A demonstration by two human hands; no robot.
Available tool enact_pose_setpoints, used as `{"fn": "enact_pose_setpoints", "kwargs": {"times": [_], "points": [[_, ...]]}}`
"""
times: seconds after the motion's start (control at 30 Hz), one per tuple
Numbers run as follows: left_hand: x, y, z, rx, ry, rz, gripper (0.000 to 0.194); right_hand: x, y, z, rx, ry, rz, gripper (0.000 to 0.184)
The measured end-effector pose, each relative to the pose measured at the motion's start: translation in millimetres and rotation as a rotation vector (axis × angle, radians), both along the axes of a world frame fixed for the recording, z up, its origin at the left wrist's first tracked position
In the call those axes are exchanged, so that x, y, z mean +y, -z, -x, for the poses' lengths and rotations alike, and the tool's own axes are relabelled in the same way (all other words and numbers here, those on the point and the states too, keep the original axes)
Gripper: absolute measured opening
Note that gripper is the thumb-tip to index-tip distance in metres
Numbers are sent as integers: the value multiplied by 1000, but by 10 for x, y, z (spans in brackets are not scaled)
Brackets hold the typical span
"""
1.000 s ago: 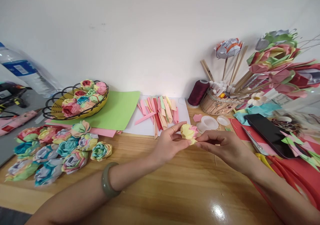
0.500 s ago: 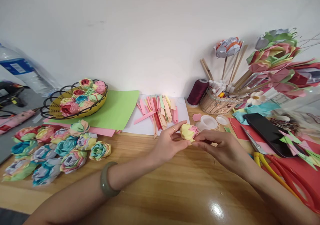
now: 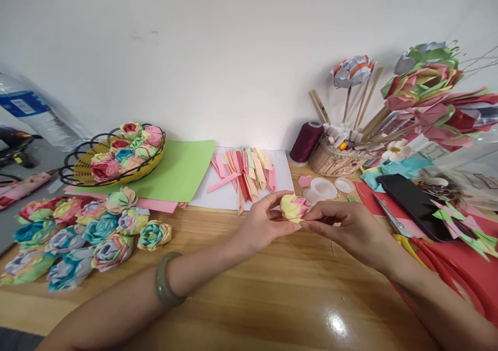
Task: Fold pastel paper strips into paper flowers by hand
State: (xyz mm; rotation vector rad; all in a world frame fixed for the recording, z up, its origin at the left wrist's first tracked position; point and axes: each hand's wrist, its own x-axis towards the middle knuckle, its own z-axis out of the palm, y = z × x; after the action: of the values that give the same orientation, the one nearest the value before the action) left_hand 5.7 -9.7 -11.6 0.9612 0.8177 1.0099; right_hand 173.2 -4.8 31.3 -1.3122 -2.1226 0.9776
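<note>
A small yellow and pink paper flower [image 3: 292, 207] is held just above the table, between my two hands. My left hand [image 3: 266, 218] is closed around its left side, the thumb below and the fingers behind it. At the flower's lower right edge, my right hand [image 3: 342, 226] pinches thumb and forefinger together, seemingly on a thin thread that passes along the flower's base. A loose end of thread [image 3: 333, 247] hangs below that hand. Folded paper strips [image 3: 249, 172] in pink, red, peach and green lie behind my left hand.
Finished paper flowers [image 3: 103, 230] lie at left beside a yellow basket [image 3: 83, 170] of more. A maroon thread spool [image 3: 307, 142] and a holder [image 3: 338, 159] with stemmed flowers stand behind. Clear round lids [image 3: 323, 189], a phone [image 3: 412, 205] and red-handled scissors [image 3: 447, 268] are at right.
Both hands stay almost in place around the paper flower, which has turned slightly so more of its pink shows. The whole view has shifted a little.
</note>
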Motion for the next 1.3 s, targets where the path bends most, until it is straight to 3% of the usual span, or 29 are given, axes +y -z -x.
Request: {"fn": "enact_pose_setpoints", "kwargs": {"times": [0.23,0.4,0.67,0.93,1.3], "points": [[-4,-19,31,21,83,20,57,-19,0,-22,14,8,85,24],[12,-5,20,48,72,-6,56,-17,-9,-12,7,29,74,23],[26,5,30,133,55,-31,64,-1,-26,-35,-34,-133,62,28],[9,-13,9,159,56,-21,65,-13,59,-31,-96,-40,-26,23],[9,12,30,188,72,-62,64,-11,93,-25,-101,-46,-67,23]]}}
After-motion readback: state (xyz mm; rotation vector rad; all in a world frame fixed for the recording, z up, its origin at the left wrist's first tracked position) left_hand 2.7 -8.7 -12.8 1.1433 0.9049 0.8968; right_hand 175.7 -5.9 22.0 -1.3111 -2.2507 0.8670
